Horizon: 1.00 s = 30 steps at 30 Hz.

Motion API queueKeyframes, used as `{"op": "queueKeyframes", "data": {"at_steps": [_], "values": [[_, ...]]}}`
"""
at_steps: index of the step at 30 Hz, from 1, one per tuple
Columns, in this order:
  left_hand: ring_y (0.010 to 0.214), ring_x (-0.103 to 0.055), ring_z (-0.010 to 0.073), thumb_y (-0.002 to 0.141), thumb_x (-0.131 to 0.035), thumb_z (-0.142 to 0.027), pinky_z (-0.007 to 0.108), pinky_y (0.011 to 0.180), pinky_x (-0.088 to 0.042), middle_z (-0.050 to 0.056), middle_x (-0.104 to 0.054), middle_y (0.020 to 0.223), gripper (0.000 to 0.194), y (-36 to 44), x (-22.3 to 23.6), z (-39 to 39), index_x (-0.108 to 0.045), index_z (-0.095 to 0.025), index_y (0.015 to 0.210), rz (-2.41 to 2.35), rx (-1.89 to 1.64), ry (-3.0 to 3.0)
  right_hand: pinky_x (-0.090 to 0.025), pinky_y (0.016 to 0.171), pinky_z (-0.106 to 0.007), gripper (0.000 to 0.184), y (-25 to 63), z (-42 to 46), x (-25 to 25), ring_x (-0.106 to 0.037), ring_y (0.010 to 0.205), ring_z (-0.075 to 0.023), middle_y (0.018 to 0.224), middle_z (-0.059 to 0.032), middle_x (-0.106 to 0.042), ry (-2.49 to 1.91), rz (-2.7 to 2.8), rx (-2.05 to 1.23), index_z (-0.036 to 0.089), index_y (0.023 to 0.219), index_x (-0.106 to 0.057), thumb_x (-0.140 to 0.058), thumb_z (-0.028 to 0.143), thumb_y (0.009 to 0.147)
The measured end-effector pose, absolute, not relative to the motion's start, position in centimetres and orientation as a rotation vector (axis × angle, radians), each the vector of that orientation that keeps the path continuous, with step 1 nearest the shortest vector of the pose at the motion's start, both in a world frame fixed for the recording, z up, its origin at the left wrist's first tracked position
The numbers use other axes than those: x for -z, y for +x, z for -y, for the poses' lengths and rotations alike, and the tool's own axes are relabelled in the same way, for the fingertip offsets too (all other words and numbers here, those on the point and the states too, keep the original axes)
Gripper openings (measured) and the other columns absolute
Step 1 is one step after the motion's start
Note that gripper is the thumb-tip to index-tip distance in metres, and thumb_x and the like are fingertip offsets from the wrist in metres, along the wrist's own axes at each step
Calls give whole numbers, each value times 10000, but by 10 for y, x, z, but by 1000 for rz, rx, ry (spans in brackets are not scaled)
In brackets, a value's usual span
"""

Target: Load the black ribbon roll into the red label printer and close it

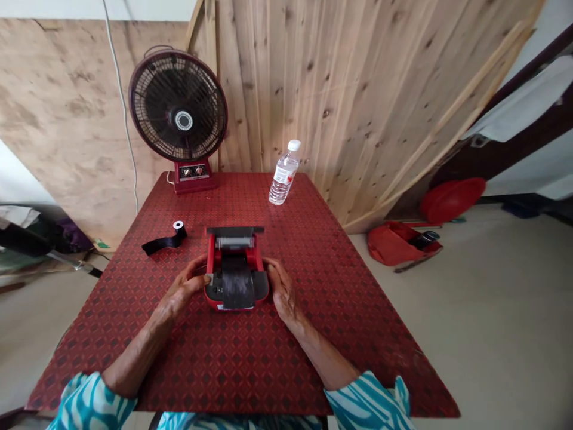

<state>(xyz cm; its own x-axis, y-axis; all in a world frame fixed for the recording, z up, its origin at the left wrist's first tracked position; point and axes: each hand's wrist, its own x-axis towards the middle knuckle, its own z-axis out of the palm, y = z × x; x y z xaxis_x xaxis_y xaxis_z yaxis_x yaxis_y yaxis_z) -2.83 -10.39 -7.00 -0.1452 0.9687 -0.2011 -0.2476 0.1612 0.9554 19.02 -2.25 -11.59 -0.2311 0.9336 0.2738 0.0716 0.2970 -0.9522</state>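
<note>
A red and black label printer [260, 285] sits on the table in front of me with its lid raised at the back. Out of its front hangs a wide black strip [238, 286], and a light roller shows beneath the lid. My left hand [187, 285] is closed on the printer's left side, its thumb resting on the grey top corner. Against the right side, my right hand [282, 292] grips with fingers partly hidden behind the casing. A black ribbon roll [178, 230] with a white core lies to the left, partly unwound.
A patterned red cloth covers the table [242, 364]. At its back stand a dark red fan [183, 116] and a clear water bottle [283, 176]. Wood panelling [340, 107] rises behind. On the floor at right are an orange-red bag [389, 243] and a red basin [452, 200].
</note>
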Motion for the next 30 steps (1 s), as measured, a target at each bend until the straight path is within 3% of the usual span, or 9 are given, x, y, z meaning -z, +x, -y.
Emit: {"op": "queueKeyframes", "data": {"at_steps": [13, 16, 18, 20, 25, 30], "values": [[1218, -514, 347, 730, -676, -418, 444, 972, -431, 142, -578, 1308, 639, -34, 63, 107, -527, -191, 1309, -1415, -1290, 1007, -446, 959, -362, 338, 191, 24, 116, -598, 1056, -195, 1120, -59, -656, -952, 1608, -1101, 234, 1091, -621, -381, 426, 950], [1198, -533, 297, 803, -621, -416, 421, 992, -423, 121, -585, 1289, 445, -33, 45, 99, -614, -203, 1194, -1649, -1296, 1452, -454, 944, -344, 335, 189, 22, 118, -599, 1045, -186, 1090, -56, -653, -921, 1605, -1101, 231, 1079, -620, -374, 417, 950], [1142, -573, 248, 880, -526, -357, 391, 987, -432, 100, -639, 1200, 301, -27, 31, 85, -662, -207, 1103, -1660, -1127, 1881, -451, 947, -336, 328, 189, 21, 119, -595, 1050, -181, 1083, -54, -649, -907, 1608, -1091, 233, 1077, -619, -369, 404, 951], [1075, -613, 227, 916, -451, -264, 379, 963, -451, 93, -680, 1126, 282, -17, 18, 67, -675, -204, 1075, -1627, -773, 2219, -446, 950, -334, 322, 188, 20, 121, -592, 1052, -180, 1081, -55, -645, -896, 1611, -1074, 233, 1077, -618, -368, 390, 950], [1009, -652, 287, 912, -413, -172, 431, 889, -480, 151, -696, 1086, 307, 9, 1, 25, -672, -170, 1077, -1806, 172, 2361, -449, 938, -337, 305, 187, 19, 122, -594, 1043, -186, 1072, -59, -647, -875, 1625, -1056, 233, 1085, -619, -373, 346, 946], [975, -663, 277, 881, -490, -202, 366, 811, -490, 119, -708, 1050, 257, 8, -3, 11, -647, -195, 1084, -1728, 321, 2318, -453, 919, -331, 298, 185, 17, 123, -597, 1011, -178, 1039, -50, -650, -853, 1634, -1025, 244, 1079, -627, -370, 312, 942]]}}
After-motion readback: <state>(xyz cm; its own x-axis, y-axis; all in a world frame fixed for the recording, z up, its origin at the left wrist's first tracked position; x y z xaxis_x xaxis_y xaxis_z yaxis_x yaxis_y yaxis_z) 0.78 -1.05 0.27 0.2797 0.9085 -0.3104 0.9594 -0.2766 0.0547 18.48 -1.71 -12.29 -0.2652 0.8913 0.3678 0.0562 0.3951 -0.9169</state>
